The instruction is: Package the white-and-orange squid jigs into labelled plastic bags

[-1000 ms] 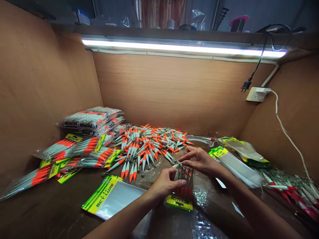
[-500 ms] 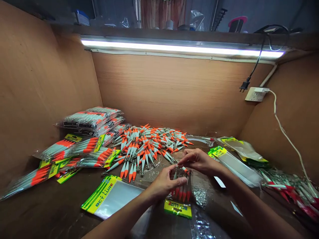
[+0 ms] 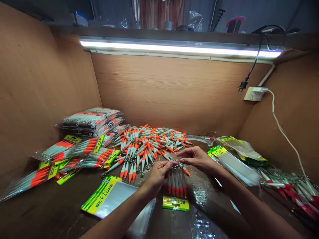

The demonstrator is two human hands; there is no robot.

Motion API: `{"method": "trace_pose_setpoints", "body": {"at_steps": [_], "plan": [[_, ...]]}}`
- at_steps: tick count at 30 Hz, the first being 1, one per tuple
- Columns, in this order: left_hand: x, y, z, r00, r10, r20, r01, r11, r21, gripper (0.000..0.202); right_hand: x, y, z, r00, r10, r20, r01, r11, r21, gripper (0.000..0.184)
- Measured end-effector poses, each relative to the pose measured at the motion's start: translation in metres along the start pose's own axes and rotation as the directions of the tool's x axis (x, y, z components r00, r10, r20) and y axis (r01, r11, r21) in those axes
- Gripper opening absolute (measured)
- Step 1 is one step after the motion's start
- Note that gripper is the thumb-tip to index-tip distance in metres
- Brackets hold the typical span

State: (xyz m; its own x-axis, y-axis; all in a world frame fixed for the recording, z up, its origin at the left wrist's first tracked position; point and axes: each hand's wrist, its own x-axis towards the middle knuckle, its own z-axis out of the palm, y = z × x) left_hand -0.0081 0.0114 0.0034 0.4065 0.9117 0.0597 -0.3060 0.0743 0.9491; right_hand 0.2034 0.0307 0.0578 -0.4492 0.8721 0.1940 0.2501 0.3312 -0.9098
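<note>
Before me lies a clear plastic bag of squid-jig lures (image 3: 177,186), the orange tips side by side and pointing toward me. Its yellow-green header card (image 3: 175,203) reads BCT LURE and is upside down from here. My left hand (image 3: 159,173) is closed, thumb and forefinger pinching the bag's far edge. Fingers of my right hand (image 3: 196,158) are pinched on the same edge, close to the left fingertips. One loose orange-tipped lure (image 3: 186,171) sits just right of the bag. Behind my hands spreads a heap of orange-and-white lures (image 3: 142,146).
Flat header bags (image 3: 109,196) lie front left, with more empty bags (image 3: 236,167) at right. Filled packs (image 3: 84,151) and stacked packages (image 3: 92,119) stand at left. Red-and-white lures (image 3: 294,192) lie far right. A white cable (image 3: 281,122) runs down from a socket (image 3: 254,94).
My left hand has shifted from lying across the bag to pinching its far edge. The bag sits slightly farther away, its lures now uncovered. My right fingers have lowered onto that edge.
</note>
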Motion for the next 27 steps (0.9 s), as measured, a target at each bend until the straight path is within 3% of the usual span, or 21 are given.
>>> {"method": "trace_pose_setpoints", "body": {"at_steps": [2, 5, 8, 10, 11, 14, 19, 22, 27], "plan": [[-0.002, 0.003, 0.002, 1.0, -0.029, -0.004, 0.028, 0.999, -0.045, 0.053, 0.0, 0.001, -0.001, 1.0, -0.018, -0.009, 0.017, 1.0, -0.025, 0.035], [-0.003, 0.004, 0.005, 0.997, -0.08, 0.0, 0.079, 0.991, -0.111, 0.056, -0.001, -0.001, 0.001, 0.984, -0.09, -0.157, 0.05, 0.968, -0.245, 0.03], [-0.002, 0.002, 0.007, 0.996, -0.085, -0.031, 0.079, 0.986, -0.15, 0.056, -0.004, -0.01, 0.011, 0.898, -0.345, -0.272, 0.146, 0.819, -0.555, 0.029], [-0.002, 0.001, 0.008, 0.999, -0.038, -0.04, 0.033, 0.992, -0.122, 0.054, -0.007, -0.017, 0.021, 0.855, -0.486, -0.181, 0.223, 0.66, -0.717, 0.025], [-0.002, 0.001, 0.009, 0.999, -0.012, -0.03, 0.009, 0.997, -0.08, 0.052, -0.008, -0.019, 0.026, 0.855, -0.508, -0.103, 0.253, 0.584, -0.771, 0.024], [-0.006, 0.004, 0.013, 0.997, 0.078, 0.004, -0.077, 0.987, 0.14, 0.041, -0.011, -0.024, 0.036, 0.886, -0.455, 0.088, 0.299, 0.415, -0.859, 0.021], [-0.012, 0.006, 0.015, 0.975, 0.207, 0.081, -0.222, 0.88, 0.42, 0.034, -0.011, -0.02, 0.036, 0.92, -0.354, 0.166, 0.266, 0.256, -0.929, 0.005], [-0.014, 0.003, 0.015, 0.979, 0.184, 0.089, -0.204, 0.862, 0.465, 0.037, -0.009, -0.015, 0.032, 0.934, -0.315, 0.169, 0.259, 0.27, -0.927, 0.006], [-0.017, 0.003, 0.015, 0.977, 0.19, 0.099, -0.214, 0.831, 0.514, 0.04, -0.01, -0.011, 0.028, 0.946, -0.308, 0.104, 0.25, 0.485, -0.838, 0.013]]}}
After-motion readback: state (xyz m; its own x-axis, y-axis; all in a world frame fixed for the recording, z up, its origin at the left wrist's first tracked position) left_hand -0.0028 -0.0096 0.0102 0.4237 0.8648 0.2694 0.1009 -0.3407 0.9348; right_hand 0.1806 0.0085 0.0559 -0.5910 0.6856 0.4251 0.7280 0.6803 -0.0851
